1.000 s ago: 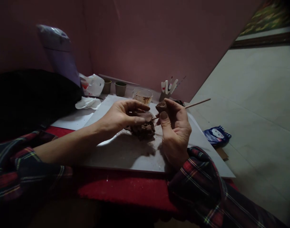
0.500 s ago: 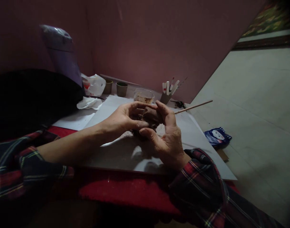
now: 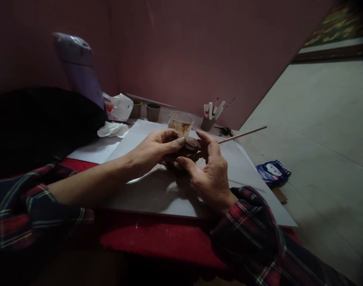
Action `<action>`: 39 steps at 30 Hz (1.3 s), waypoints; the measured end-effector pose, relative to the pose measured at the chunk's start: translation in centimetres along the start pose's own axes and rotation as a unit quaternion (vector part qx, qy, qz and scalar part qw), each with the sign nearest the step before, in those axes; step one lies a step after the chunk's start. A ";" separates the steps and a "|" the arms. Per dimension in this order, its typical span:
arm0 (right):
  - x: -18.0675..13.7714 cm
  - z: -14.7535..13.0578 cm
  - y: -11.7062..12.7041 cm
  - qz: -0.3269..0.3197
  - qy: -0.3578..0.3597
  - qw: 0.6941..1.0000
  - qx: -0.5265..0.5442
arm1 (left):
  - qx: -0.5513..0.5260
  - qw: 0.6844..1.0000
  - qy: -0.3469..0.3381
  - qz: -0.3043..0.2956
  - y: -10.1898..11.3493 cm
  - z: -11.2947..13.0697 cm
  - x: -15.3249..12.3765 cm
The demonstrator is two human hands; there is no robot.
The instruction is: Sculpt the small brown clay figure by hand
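Note:
A lump of dark brown clay (image 3: 191, 143) is held between my two hands over the white board. My left hand (image 3: 162, 146) grips it from the left, thumb lying along its top. On the other side, my right hand (image 3: 211, 169) curves around the lump, its thumb against the lower edge and its fingers at the far right. My fingers hide much of the clay, and its underside is in shadow. A thin wooden stick (image 3: 243, 134) sticks out beyond my right fingers; its near end is hidden.
The white board (image 3: 133, 204) lies on a red cloth (image 3: 157, 242). Behind stand a clear bowl (image 3: 181, 120) with brown residue, small pots (image 3: 153, 113), a holder (image 3: 207, 124) of pens, crumpled tissue (image 3: 112, 129) and a purple bottle (image 3: 80, 73). A blue packet (image 3: 273, 171) lies right.
My left thumb has moved up onto the top of the clay, and more of the lump shows. My right fingers have shifted slightly; the bowl behind is less covered.

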State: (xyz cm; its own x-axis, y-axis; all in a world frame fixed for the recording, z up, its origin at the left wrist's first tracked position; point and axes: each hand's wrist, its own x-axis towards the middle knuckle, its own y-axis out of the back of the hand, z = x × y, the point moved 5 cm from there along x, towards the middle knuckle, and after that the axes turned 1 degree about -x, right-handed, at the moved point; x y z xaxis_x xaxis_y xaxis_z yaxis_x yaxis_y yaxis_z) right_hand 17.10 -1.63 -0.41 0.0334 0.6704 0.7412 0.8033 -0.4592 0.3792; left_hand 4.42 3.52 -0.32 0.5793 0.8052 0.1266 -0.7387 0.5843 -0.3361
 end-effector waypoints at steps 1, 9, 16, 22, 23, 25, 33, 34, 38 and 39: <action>0.0 0.1 -0.1 -0.002 -0.008 1.000 0.011 | 0.000 1.000 -0.002 -0.008 -0.1 0.1 0.0; -0.3 0.6 0.3 0.034 -0.042 0.996 0.064 | 0.012 1.000 -0.016 -0.022 -0.3 0.4 0.0; -0.3 1.1 -0.2 0.005 -0.053 0.992 0.111 | 0.020 0.999 -0.028 -0.027 -0.2 0.5 -0.1; -0.3 0.5 -0.4 -0.030 -0.024 0.992 0.118 | 0.044 0.998 -0.022 -0.037 0.3 0.1 0.1; -0.3 0.4 -0.3 -0.031 -0.018 0.993 0.114 | 0.042 0.998 -0.017 -0.033 0.4 0.1 0.1; -0.2 0.2 0.0 -0.020 -0.010 0.995 0.100 | 0.038 0.998 -0.012 -0.039 0.2 0.1 0.0; -0.1 -0.3 0.3 0.003 0.035 0.997 0.076 | 0.018 0.998 0.017 -0.050 -0.2 0.2 -0.1; -0.1 -0.2 0.2 0.003 0.028 0.997 0.072 | 0.013 0.999 0.021 -0.040 -0.1 0.2 -0.1; 0.0 0.3 0.2 0.000 0.002 0.998 0.068 | -0.003 1.000 0.020 -0.003 0.1 0.2 0.0; 0.1 0.2 0.2 -0.005 0.001 0.998 0.068 | -0.001 1.000 0.020 -0.001 0.1 0.2 0.0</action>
State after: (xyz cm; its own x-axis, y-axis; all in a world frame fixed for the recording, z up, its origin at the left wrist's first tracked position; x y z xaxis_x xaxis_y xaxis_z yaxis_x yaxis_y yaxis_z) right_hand 17.40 -1.54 -0.42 0.0243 0.6730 0.7392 0.8764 -0.3701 0.3082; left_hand 4.24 3.58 -0.16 0.5934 0.7998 0.0906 -0.7371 0.5852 -0.3379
